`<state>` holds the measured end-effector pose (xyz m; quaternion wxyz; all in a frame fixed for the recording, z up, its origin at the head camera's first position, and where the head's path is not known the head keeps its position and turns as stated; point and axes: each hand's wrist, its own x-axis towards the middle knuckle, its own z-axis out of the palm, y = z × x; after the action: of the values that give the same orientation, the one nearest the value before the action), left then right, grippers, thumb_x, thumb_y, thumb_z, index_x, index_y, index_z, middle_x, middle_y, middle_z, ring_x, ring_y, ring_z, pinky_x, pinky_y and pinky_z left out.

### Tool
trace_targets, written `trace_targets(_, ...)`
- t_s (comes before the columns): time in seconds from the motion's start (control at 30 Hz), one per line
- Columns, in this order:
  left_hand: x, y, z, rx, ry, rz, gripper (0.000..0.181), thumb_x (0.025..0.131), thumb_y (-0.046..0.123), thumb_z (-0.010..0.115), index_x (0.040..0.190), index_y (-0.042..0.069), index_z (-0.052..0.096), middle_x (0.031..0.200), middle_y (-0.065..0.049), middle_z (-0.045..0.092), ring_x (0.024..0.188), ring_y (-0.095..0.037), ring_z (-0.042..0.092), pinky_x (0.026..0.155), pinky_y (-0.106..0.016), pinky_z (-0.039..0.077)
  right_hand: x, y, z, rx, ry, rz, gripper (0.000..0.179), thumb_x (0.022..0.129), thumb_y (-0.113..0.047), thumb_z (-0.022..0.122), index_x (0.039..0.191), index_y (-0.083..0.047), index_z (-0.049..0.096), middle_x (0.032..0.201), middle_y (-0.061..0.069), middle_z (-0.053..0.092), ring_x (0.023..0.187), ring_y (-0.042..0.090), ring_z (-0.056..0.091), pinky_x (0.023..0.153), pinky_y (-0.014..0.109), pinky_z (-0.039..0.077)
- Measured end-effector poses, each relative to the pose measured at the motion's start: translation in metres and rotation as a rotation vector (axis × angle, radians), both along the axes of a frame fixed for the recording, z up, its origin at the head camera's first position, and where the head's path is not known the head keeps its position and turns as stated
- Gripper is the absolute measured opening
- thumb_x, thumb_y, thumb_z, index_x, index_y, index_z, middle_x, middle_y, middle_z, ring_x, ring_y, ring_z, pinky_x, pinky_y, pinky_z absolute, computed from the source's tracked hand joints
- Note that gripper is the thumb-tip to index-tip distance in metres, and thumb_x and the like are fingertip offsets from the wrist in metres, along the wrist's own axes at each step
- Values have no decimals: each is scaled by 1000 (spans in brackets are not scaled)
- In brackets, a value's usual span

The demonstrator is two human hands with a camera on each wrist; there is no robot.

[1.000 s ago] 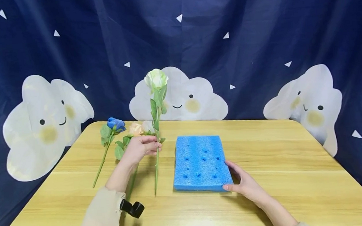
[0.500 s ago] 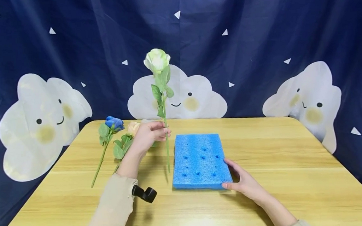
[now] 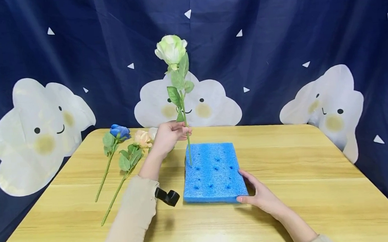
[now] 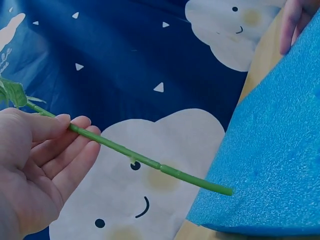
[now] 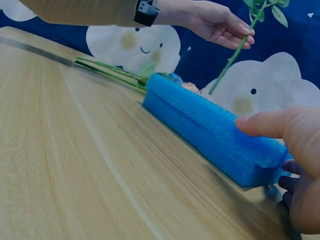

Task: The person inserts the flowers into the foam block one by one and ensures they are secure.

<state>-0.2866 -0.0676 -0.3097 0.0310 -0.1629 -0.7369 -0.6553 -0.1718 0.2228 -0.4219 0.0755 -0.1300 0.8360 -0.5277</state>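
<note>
A white rose with pale green tints (image 3: pixel 171 50) stands nearly upright, its stem pinched between the thumb and fingers of my left hand (image 3: pixel 168 136). In the right wrist view the lower end of the stem (image 5: pixel 226 69) hangs close over a blue foam block (image 3: pixel 210 154). Small dark holes dot the block's top, and the stem tip overlaps its left part in the head view. My right hand (image 3: pixel 264 196) grips the block's near right corner, thumb (image 5: pixel 265 123) at the near edge and fingers along the right side.
Left on the wooden table (image 3: pixel 285 155) lie a blue rose (image 3: pixel 120 131) and a peach rose (image 3: pixel 142 138), with a whitish bloom (image 3: pixel 153 133) partly hidden behind my left hand. A navy curtain with clouds (image 3: pixel 257 55) hangs behind. A black device (image 3: pixel 167 196) juts from my left wrist.
My left hand has lifted the white rose and carried it rightward, bringing its stem tip from beside the foam block to over its left part. My right hand keeps its hold on the block.
</note>
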Motion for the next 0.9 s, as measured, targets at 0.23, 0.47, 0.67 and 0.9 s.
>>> trace_targets(0.23, -11, 7, -1, 18, 46, 48, 21, 89, 4, 60, 102, -13, 64, 96, -24, 66, 89, -31, 66, 79, -36, 54, 1, 0, 1, 4, -12, -8, 82, 79, -23, 74, 145, -8, 28, 150, 18, 21, 137, 39, 13, 107, 60, 8)
trace_targets(0.47, -20, 21, -5, 37, 73, 23, 21, 87, 3, 62, 101, -14, 64, 92, -24, 67, 86, -30, 66, 79, -36, 54, 1, 0, 1, 11, -4, -13, 80, 80, -23, 74, 145, -10, 29, 150, 18, 22, 136, 39, 14, 106, 62, 8)
trace_targets(0.67, -22, 30, -8, 40, 67, 25, 20, 87, 2, 62, 102, -12, 64, 93, -25, 66, 88, -32, 66, 76, -31, 54, 0, -1, 0, 0, -13, -5, 79, 81, -23, 73, 145, -10, 29, 150, 18, 21, 136, 39, 15, 107, 60, 9)
trace_targets(0.9, -25, 34, -12, 51, 54, 30, 21, 87, 3, 62, 102, -12, 64, 93, -25, 66, 87, -32, 66, 75, -30, 54, 1, 0, 1, -7, -24, -8, 79, 81, -23, 73, 145, -10, 29, 150, 18, 21, 136, 39, 15, 107, 60, 9)
